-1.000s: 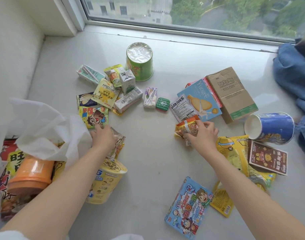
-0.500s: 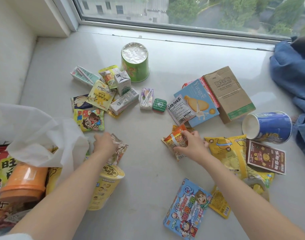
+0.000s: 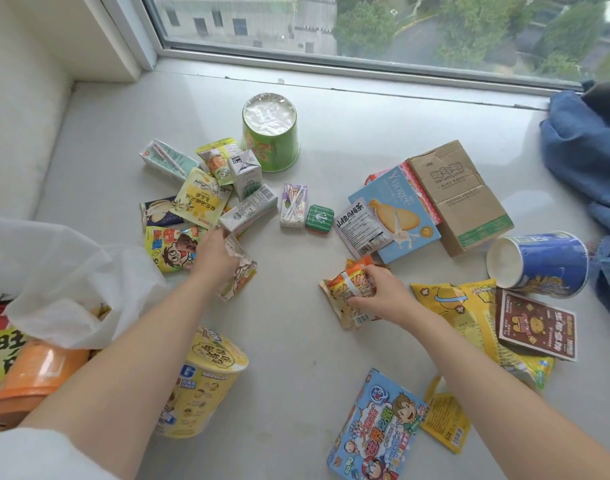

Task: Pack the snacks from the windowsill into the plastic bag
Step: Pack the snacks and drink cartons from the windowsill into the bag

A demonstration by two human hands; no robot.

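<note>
Right hand [image 3: 383, 296] curled round an orange snack packet [image 3: 348, 289] at mid-windowsill [image 3: 331, 133], forearm reaching in from lower right. Left hand [image 3: 215, 254] grips a pale wrapped snack [image 3: 239, 271] just right of the white plastic bag [image 3: 64, 271], which sits at the left edge. Readable: "Yuogee" on the light-blue biscuit box [image 3: 397, 209]; "Smart safety socket" on the brown carton [image 3: 459, 192].

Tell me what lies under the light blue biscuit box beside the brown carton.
Under the light blue biscuit box a pink patterned packet sticks out along its far edge, beside the brown carton. How far it runs beneath is covered. A white label packet lies on the box's near corner.
</note>
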